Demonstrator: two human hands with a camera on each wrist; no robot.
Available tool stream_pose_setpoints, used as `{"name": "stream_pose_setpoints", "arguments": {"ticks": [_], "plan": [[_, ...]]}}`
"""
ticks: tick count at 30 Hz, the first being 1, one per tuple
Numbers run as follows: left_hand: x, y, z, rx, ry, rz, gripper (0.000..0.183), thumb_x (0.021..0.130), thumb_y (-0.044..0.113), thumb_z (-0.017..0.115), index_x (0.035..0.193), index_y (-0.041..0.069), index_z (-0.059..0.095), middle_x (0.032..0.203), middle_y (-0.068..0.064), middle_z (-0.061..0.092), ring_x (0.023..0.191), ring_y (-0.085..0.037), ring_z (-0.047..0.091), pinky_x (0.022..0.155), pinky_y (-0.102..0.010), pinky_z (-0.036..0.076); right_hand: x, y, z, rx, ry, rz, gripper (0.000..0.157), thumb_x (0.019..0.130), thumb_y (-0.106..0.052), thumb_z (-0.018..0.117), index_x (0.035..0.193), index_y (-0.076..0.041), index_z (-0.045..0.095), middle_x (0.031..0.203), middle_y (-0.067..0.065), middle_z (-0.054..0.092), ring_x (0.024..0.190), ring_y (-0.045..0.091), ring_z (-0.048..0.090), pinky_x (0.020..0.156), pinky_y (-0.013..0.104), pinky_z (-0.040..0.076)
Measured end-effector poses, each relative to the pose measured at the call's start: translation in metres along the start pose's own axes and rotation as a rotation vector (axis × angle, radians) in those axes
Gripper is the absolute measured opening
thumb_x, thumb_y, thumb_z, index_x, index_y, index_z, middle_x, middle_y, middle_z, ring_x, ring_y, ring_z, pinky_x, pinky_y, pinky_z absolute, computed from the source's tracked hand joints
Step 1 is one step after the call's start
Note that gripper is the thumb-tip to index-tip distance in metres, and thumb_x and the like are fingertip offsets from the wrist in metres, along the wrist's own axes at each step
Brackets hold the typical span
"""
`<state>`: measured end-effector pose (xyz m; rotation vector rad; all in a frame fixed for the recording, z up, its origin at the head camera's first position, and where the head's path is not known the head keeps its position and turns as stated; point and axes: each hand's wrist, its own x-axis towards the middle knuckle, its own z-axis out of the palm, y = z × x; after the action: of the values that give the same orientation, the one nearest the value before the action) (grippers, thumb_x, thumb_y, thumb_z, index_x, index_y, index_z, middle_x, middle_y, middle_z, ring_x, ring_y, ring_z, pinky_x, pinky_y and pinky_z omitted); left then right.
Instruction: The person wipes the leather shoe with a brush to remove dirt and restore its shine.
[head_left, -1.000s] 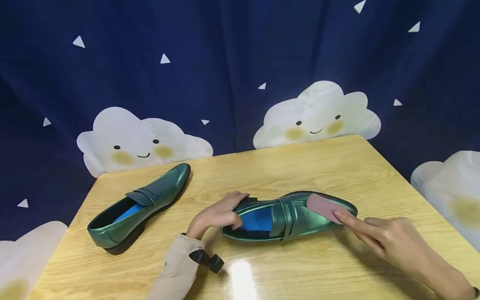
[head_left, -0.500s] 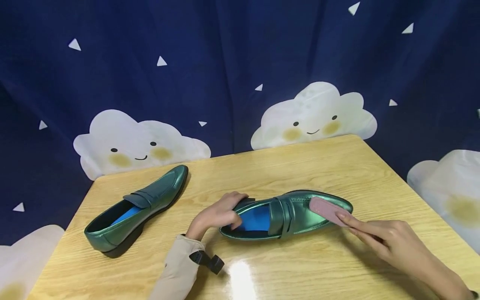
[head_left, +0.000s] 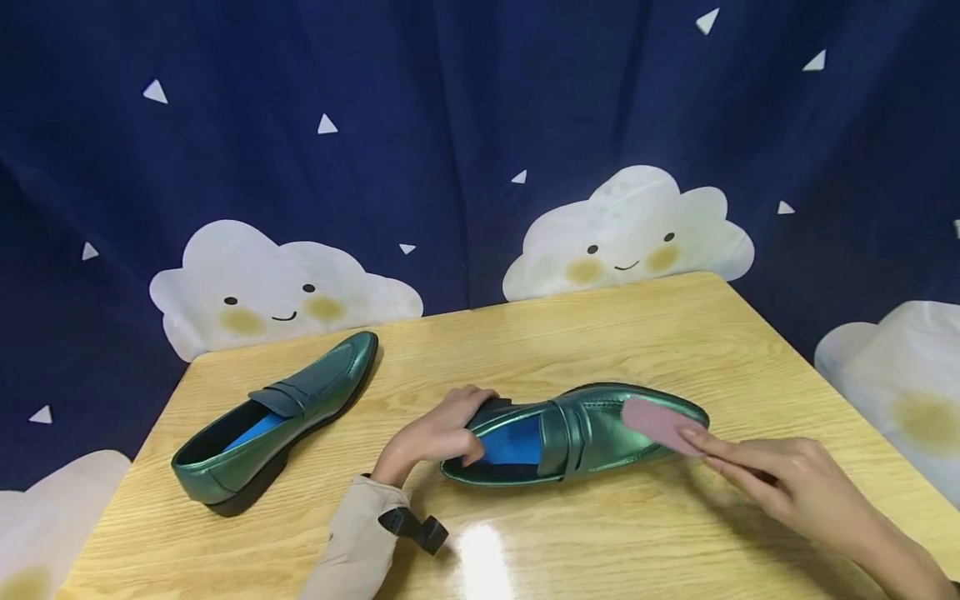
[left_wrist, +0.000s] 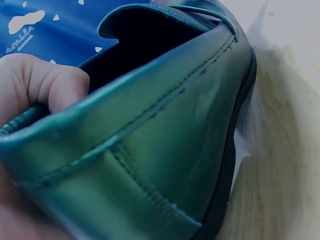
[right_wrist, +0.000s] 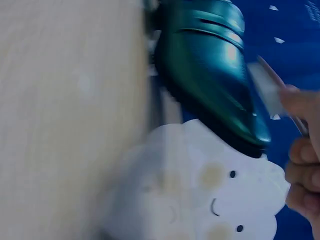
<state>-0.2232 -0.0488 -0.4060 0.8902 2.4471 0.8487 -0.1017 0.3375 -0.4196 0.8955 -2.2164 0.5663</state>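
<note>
A metallic green loafer point(head_left: 607, 442) with a blue insole is tilted so that its opening faces me. My left hand point(head_left: 435, 429) grips it at the heel, the thumb inside the opening and the other fingers around the outside. My right hand point(head_left: 802, 487) pinches a flat, rounded pink brush-like pad point(head_left: 656, 423) between thumb and fingers, over the loafer's toe. In the right wrist view, the pad point(right_wrist: 267, 85) has a thick pale underside and is beside the toe; blur hides whether they touch. The matching loafer point(head_left: 281, 421) stands at the left, untouched.
A light wooden table point(head_left: 570, 333) lies under both shoes. Behind it hangs a dark blue curtain point(head_left: 465, 125) with white clouds and small triangles. A black strap point(head_left: 412, 525) with a small block sits on the left sleeve.
The pink pad has shifted slightly along the toe, towards its tip. The left hand keeps its grip at the heel, and the head view has shifted a little.
</note>
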Motion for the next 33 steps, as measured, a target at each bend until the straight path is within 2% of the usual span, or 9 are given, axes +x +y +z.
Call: {"name": "stream_pose_setpoints", "arguments": {"ticks": [5,8,12,18,21,25,27,29,33], "plan": [[-0.01,0.0,0.004,0.051,0.008,0.065,0.095,0.051,0.005,0.057,0.143,0.004,0.036,0.133,-0.009,0.04,0.109,-0.025,0.033,0.084,-0.039,0.036,0.005,-0.002,-0.007,-0.046,0.009,0.068,0.032,0.096,-0.033,0.058,0.113,-0.011,0.073,0.109,-0.006,0.069,0.092,-0.006,0.061,0.07,0.012,0.048],[-0.015,0.001,0.006,0.079,0.018,0.089,0.097,0.05,0.005,0.058,0.144,0.005,0.034,0.133,-0.007,0.038,0.11,-0.024,0.032,0.083,-0.037,0.036,0.005,-0.013,-0.005,0.007,-0.099,0.014,0.028,0.093,-0.026,0.064,0.116,-0.012,0.072,0.106,-0.007,0.071,0.089,-0.004,0.063,0.068,0.012,0.048],[-0.019,0.001,0.008,0.097,0.041,0.099,0.098,0.049,0.005,0.058,0.143,0.005,0.034,0.134,-0.008,0.037,0.113,-0.025,0.032,0.084,-0.038,0.036,0.01,-0.028,-0.002,0.029,-0.158,-0.053,0.029,0.093,-0.026,0.063,0.118,-0.015,0.071,0.087,-0.021,0.068,0.071,-0.014,0.055,0.057,0.009,0.042],[-0.025,0.001,0.013,0.121,0.022,0.104,0.104,0.046,0.001,0.06,0.145,0.006,0.029,0.139,-0.009,0.033,0.12,-0.026,0.028,0.092,-0.04,0.034,0.022,-0.032,0.001,-0.045,-0.075,-0.028,0.041,0.101,-0.041,0.044,0.117,-0.015,0.072,0.063,-0.029,0.044,0.057,-0.016,0.03,0.049,0.01,0.029],[-0.028,0.0,0.014,0.14,0.015,0.112,0.106,0.044,0.0,0.062,0.144,0.006,0.028,0.139,-0.009,0.032,0.12,-0.026,0.028,0.095,-0.041,0.033,0.024,-0.038,0.007,0.035,-0.138,-0.039,0.03,0.096,-0.027,0.058,0.121,-0.014,0.069,0.067,-0.03,0.046,0.06,-0.017,0.029,0.051,0.007,0.029],[-0.031,-0.001,0.013,0.156,0.013,0.129,0.108,0.043,0.003,0.062,0.144,0.006,0.027,0.138,-0.01,0.031,0.118,-0.026,0.027,0.096,-0.041,0.031,0.03,-0.043,0.011,0.087,-0.168,-0.018,0.044,0.08,-0.012,0.074,0.123,-0.015,0.068,0.069,-0.029,0.053,0.06,-0.017,0.031,0.051,0.006,0.03],[-0.032,-0.001,0.015,0.156,0.015,0.133,0.108,0.043,0.004,0.061,0.144,0.006,0.026,0.139,-0.01,0.03,0.117,-0.026,0.027,0.096,-0.041,0.031,0.035,-0.043,0.012,0.057,-0.162,-0.004,0.045,0.078,-0.012,0.075,0.122,-0.018,0.069,0.069,-0.028,0.054,0.058,-0.016,0.031,0.05,0.008,0.03],[-0.033,-0.002,0.016,0.162,0.009,0.134,0.108,0.043,0.004,0.061,0.145,0.006,0.025,0.139,-0.01,0.029,0.118,-0.026,0.027,0.096,-0.041,0.031,0.039,-0.047,0.014,0.036,-0.179,0.01,0.045,0.079,-0.015,0.075,0.123,-0.021,0.068,0.064,-0.031,0.042,0.056,-0.015,0.024,0.049,0.008,0.026],[-0.034,-0.004,0.017,0.166,-0.035,0.155,0.109,0.044,0.004,0.065,0.145,0.007,0.023,0.14,-0.009,0.027,0.122,-0.025,0.024,0.099,-0.041,0.029,0.046,-0.061,0.019,0.172,-0.265,-0.06,0.046,0.08,-0.011,0.075,0.125,-0.02,0.067,0.065,-0.029,0.046,0.058,-0.016,0.025,0.05,0.005,0.027]]}}
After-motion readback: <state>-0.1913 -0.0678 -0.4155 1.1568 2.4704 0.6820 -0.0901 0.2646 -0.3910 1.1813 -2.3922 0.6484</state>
